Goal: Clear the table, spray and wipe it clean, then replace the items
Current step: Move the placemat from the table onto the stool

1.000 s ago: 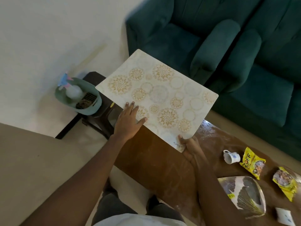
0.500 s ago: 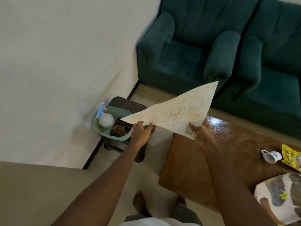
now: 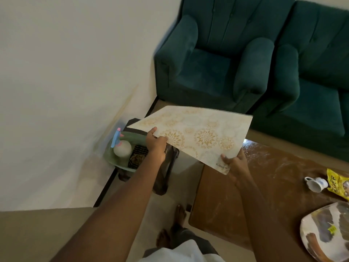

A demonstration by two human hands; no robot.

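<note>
Two hands on one placemat [image 3: 198, 137]: left hand [image 3: 155, 143] pinching the left edge, thumb on top, fingers underneath; right hand [image 3: 235, 165] gripping the near corner by the printed brand mark, thumb on top, other fingers mostly hidden under the sheet. Held in the air, tilted, off the table [image 3: 264, 186] and just past its left end, left tip over the stool [image 3: 166, 173] at 9 o'clock.

Clearing judged only just begun. Left on the tabletop, at 4 o'clock from the mat: a small white cup [image 3: 315, 184] lying on its side, a yellow snack pouch [image 3: 338, 184] touching it, and a patterned plate [image 3: 326, 231] nearer the body. Spraying, wiping and replacing all seemingly to come. Spray bottle [image 3: 120, 146] and dark cloth [image 3: 137, 156] sitting untouched in the green basin [image 3: 136, 138] on the stool.

Mat: thin, flat, rectangular with rounded corners, cream with gold medallion print, apparently stiff enough to hold its shape from one edge. Table: brown, glossy, streaked with pale smears, glare at the far edge. Pouch crinkled and shiny. Teal armchairs [image 3: 217, 63] at 12 o'clock, plush and button-tufted.
</note>
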